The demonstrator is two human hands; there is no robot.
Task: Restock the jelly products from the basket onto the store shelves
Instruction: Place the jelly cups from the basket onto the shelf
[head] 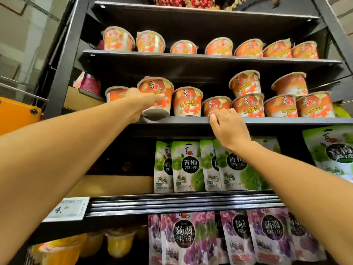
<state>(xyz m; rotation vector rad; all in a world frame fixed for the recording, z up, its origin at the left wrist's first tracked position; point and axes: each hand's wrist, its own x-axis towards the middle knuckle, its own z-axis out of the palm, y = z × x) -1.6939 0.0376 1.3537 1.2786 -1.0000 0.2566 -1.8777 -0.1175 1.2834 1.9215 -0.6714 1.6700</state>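
Jelly cup (155,87), orange, is at the front edge of the shelf (286,120), with the left hand (142,102) wrapped round its side, fingers gripping it. Right hand (228,127) curls its fingers over that same shelf edge, just before a second cup (215,104).

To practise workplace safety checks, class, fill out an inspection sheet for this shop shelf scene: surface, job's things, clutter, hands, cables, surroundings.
Surface: black shelf, stocked with orange cups, some stacked.
Job's things: jelly cup tilted at the shelf's front edge; basket not in view.
Clutter: nothing seen.
Hands: left hand holds the jelly cup; right hand grips the shelf edge.
Cables: nothing seen.
Surroundings: green pouches and purple pouches on lower tiers; price tag.
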